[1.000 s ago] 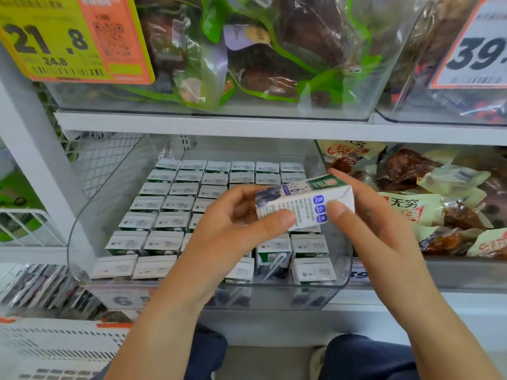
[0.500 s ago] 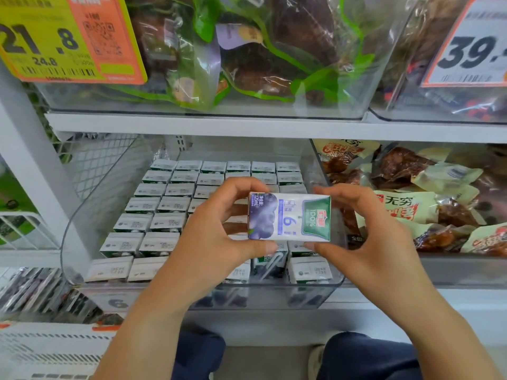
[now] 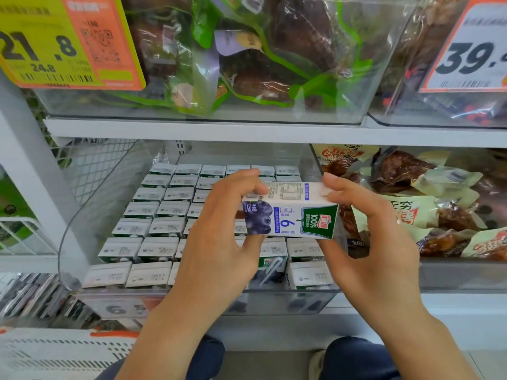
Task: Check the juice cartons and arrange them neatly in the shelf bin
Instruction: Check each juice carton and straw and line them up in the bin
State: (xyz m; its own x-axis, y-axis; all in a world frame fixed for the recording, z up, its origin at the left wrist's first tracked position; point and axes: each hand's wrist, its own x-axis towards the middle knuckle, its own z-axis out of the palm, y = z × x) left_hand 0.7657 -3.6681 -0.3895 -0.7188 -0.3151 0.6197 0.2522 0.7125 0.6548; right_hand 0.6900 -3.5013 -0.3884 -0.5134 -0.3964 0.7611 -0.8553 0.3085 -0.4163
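Observation:
A small white juice carton [image 3: 290,212] with a blueberry picture and a green label lies sideways between my two hands, above the clear shelf bin [image 3: 90,204]. My left hand [image 3: 219,242] pinches its left end between thumb and fingers. My right hand [image 3: 367,242] grips its right end the same way. The front and the printed nutrition panel both face me. Inside the bin, several rows of the same cartons [image 3: 164,204] stand upright and packed close together; my hands hide the middle rows.
A clear bin of brown snack packs [image 3: 428,204] adjoins on the right. Above the white shelf board [image 3: 247,130] sit bins of bagged goods with a yellow price tag [image 3: 60,42] and a white one [image 3: 472,48]. A white perforated crate [image 3: 55,355] stands at the lower left.
The carton has been turned between both hands: from tilted with its end up, to front facing me, and now tipped so its nutrition panel shows on top. The bin's rows have not moved.

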